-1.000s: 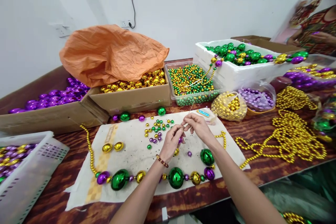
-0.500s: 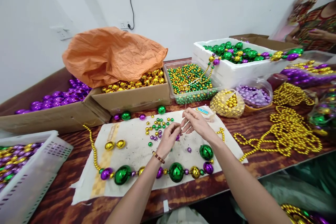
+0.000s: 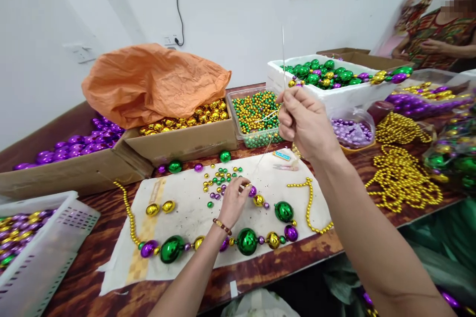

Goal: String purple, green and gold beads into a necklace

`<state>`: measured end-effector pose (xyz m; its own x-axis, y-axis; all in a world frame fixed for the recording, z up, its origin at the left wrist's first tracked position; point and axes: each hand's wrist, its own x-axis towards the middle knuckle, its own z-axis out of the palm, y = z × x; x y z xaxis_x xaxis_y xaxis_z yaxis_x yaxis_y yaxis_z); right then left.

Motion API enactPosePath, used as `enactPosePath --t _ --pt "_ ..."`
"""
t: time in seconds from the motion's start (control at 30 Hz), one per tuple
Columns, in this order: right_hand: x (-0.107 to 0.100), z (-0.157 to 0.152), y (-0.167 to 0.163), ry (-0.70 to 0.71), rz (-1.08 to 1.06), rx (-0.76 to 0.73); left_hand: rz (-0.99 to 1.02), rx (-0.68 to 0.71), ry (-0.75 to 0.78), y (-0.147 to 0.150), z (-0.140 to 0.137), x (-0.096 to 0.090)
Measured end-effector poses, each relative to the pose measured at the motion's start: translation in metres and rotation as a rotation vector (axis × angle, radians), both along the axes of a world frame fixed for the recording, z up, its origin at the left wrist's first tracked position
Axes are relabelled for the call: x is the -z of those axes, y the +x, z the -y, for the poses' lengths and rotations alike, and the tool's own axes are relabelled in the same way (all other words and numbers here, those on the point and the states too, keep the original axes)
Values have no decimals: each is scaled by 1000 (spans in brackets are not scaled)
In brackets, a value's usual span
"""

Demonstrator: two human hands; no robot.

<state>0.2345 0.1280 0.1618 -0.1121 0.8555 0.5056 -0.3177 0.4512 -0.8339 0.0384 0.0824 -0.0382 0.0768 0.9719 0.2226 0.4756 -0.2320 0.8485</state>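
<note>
My right hand (image 3: 307, 121) is raised above the cloth, thumb and fingers pinched on a long thin needle (image 3: 283, 52) that points upward. A thin, pale thread (image 3: 265, 153) slants down from it towards my left hand (image 3: 234, 202). Low over the cloth, the left fingers are closed at the end of a string of beads, beside a shiny purple bead (image 3: 252, 191) and a gold bead (image 3: 259, 200). The string curves past a large green bead (image 3: 284, 211) and runs along the cloth's front, partly hidden by my left forearm. Small loose beads (image 3: 222, 174) lie just beyond the left hand.
A white cloth (image 3: 178, 228) covers part of the wooden table. Cardboard boxes (image 3: 182, 146), a clear bead tub (image 3: 256, 114) and a white foam box (image 3: 334, 94) line the back. A white basket (image 3: 55, 247) stands left; gold bead strands (image 3: 405, 183) lie right. Another person (image 3: 442, 34) is at far right.
My hands were together over the cloth; the right one has risen up and to the right, drawing the needle and thread upward. The left hand has shifted slightly and stays low.
</note>
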Motion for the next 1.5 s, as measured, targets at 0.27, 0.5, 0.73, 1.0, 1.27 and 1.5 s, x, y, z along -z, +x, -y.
enactPosePath --t 0.27,0.5,0.73,1.0,1.27,1.5 --pt "-13 4 -15 50 76 -40 109 58 -313 12 19 35" --pt "-9 14 -27 -30 193 -206 -137 38 -267 2 29 42" --pt "-24 12 -20 42 191 -135 -256 49 -273 4 28 47" --pt "-19 15 -26 125 164 -50 -318 53 -264 20 26 43" --pt "-2 26 -36 -33 227 -134 -316 -73 -233 -70 12 13" --pt "35 30 -49 -178 121 -249 -314 -692 -205 -206 -51 -31"
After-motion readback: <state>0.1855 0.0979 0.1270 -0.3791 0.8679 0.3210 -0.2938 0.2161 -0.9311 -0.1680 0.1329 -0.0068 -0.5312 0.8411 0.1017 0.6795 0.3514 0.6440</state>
